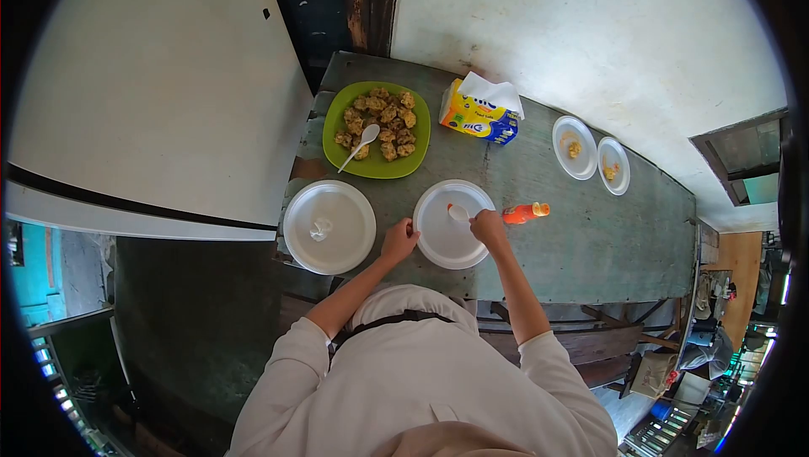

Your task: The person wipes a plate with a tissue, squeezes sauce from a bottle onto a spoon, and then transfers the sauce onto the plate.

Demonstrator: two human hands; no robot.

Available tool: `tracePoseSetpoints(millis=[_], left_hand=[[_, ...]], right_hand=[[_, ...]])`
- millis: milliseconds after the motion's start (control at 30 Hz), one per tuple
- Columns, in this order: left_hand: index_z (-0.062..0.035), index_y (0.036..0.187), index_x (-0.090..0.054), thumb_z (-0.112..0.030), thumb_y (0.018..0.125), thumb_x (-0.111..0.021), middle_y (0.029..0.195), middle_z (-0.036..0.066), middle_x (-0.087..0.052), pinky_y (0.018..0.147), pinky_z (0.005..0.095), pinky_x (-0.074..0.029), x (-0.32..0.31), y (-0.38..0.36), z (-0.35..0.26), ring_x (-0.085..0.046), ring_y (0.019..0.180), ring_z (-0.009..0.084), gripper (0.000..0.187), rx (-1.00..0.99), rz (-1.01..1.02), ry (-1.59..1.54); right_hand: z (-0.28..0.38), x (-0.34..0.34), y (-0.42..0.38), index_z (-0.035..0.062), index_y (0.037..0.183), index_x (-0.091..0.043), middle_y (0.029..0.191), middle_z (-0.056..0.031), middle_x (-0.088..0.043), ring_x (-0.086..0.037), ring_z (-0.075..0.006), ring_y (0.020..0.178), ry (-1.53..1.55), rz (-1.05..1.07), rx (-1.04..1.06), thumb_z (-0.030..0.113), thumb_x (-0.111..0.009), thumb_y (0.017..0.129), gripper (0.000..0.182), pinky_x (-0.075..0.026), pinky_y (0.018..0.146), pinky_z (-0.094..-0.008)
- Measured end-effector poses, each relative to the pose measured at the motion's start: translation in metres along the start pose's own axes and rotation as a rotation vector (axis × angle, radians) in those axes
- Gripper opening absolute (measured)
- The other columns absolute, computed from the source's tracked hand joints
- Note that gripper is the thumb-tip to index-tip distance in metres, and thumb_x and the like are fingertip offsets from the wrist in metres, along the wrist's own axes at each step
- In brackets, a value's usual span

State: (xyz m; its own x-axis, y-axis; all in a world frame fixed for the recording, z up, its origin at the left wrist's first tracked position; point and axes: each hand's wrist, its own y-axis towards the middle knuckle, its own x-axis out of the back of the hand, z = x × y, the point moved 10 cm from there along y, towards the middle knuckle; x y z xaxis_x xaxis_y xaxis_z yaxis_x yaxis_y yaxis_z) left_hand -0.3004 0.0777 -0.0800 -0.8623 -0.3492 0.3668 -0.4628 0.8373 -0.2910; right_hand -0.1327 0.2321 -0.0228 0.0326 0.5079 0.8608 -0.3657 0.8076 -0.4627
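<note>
My right hand (487, 228) is closed on a white plastic spoon (458, 213), whose bowl is over the white plate (438, 248) in front of me. A small red dab shows by the spoon's bowl. At the left rim of that plate is my left hand (400, 240), its fingers curled; whether they grip anything is hidden. Just right of my right hand, an orange-red sauce bottle (526, 213) lies on its side. Left of my left hand, a second white plate (350, 255) has a small clear, crumpled-looking item (320, 229) on it.
A green plate (337, 141) of fried lumps (396, 116), with another white spoon (358, 149), stands behind. Beside it is a yellow-and-blue tissue pack (480, 116). Two small white dishes (575, 149) with food scraps sit by the wall on the grey-green table (607, 246).
</note>
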Motion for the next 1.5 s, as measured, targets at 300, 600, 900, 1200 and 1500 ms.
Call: tracePoseSetpoints(millis=[300, 600, 900, 1200, 1500], left_hand=[[-0.0013, 0.094, -0.057, -0.015, 0.073, -0.066, 0.078, 0.012, -0.064, 0.065, 0.0336, -0.049, -0.001, 0.001, 0.004, -0.063, 0.069, 0.0238, 0.027, 0.003, 0.000, -0.014], [-0.0008, 0.095, -0.057, -0.015, 0.072, -0.066, 0.077, 0.012, -0.064, 0.066, 0.0346, -0.049, 0.000, 0.000, 0.000, -0.063, 0.071, 0.0257, 0.028, 0.016, 0.003, -0.016], [-0.0011, 0.094, -0.057, -0.016, 0.072, -0.067, 0.077, 0.011, -0.064, 0.065, 0.0345, -0.049, 0.001, 0.001, 0.001, -0.063, 0.071, 0.0255, 0.028, 0.024, 0.000, -0.025], [-0.0011, 0.093, -0.057, -0.016, 0.072, -0.067, 0.077, 0.012, -0.064, 0.065, 0.0337, -0.050, 0.001, 0.000, -0.001, -0.063, 0.070, 0.0243, 0.027, 0.010, -0.003, -0.013], [-0.0009, 0.094, -0.057, -0.015, 0.072, -0.066, 0.077, 0.012, -0.064, 0.066, 0.0349, -0.049, 0.002, 0.000, -0.001, -0.063, 0.071, 0.0264, 0.028, 0.026, -0.003, -0.024]], right_hand=[[0.002, 0.018, -0.007, -0.0040, 0.074, -0.064, 0.074, -0.0246, -0.061, -0.061, -0.0382, 0.073, 0.025, -0.098, 0.101, 0.023, -0.060, 0.078, 0.027, -0.048, 0.069, -0.0451], [-0.009, 0.013, -0.013, -0.0014, 0.074, -0.065, 0.071, -0.0232, -0.060, -0.060, -0.0386, 0.069, 0.076, -0.182, 0.101, 0.025, -0.057, 0.079, 0.028, -0.047, 0.065, -0.0446], [-0.003, 0.004, -0.013, -0.0010, 0.075, -0.066, 0.072, -0.0240, -0.060, -0.060, -0.0394, 0.070, 0.082, -0.162, 0.062, 0.024, -0.058, 0.079, 0.026, -0.047, 0.067, -0.0453], [-0.005, -0.003, -0.011, -0.0032, 0.072, -0.064, 0.069, -0.0246, -0.060, -0.059, -0.0398, 0.069, 0.070, -0.168, 0.047, 0.024, -0.058, 0.079, 0.029, -0.047, 0.066, -0.0460], [-0.019, -0.004, -0.019, -0.0028, 0.075, -0.065, 0.074, -0.0248, -0.061, -0.061, -0.0398, 0.074, 0.045, -0.099, 0.042, 0.025, -0.058, 0.080, 0.029, -0.049, 0.070, -0.0443]])
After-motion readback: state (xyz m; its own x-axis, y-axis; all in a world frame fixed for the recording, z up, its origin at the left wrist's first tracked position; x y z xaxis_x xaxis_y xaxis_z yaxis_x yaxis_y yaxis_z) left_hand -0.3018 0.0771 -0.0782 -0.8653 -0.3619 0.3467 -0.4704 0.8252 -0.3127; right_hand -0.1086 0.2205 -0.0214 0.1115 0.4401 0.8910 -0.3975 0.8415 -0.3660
